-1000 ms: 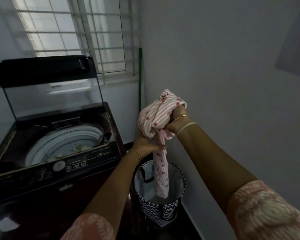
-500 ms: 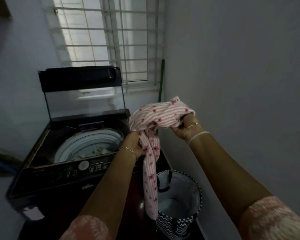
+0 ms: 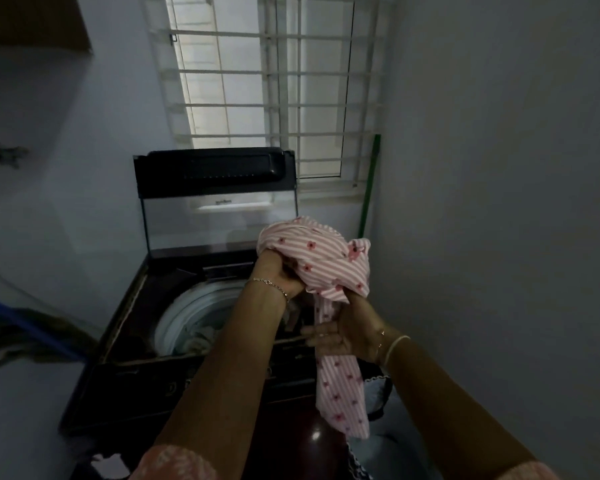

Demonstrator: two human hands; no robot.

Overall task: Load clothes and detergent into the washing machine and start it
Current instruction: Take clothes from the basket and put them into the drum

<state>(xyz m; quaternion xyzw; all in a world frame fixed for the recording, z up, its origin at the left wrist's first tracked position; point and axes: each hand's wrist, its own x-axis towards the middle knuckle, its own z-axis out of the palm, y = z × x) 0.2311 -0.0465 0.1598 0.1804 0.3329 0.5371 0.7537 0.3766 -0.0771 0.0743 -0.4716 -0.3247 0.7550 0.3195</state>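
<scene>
pink striped garment (image 3: 329, 265) bunched at centre frame above the open washing machine (image 3: 125, 372) drum; left hand (image 3: 278, 275) clutches the bundle, right hand (image 3: 340, 336) wraps the hanging tail. gather that tail (dangling outside the rim) before dropping in.

You are looking at a dim room lit only from the barred window (image 3: 278, 88) behind the washing machine (image 3: 194, 306), its panes the one bright patch. Daylight glints off the raised glass lid (image 3: 219, 216) and leaves a small glare spot on the dark front panel (low, near the pink striped cloth (image 3: 326, 261)). Walls fall into grey-blue shadow. Edges bend with wide-angle distortion, and the left margin is smeared with blur.
</scene>
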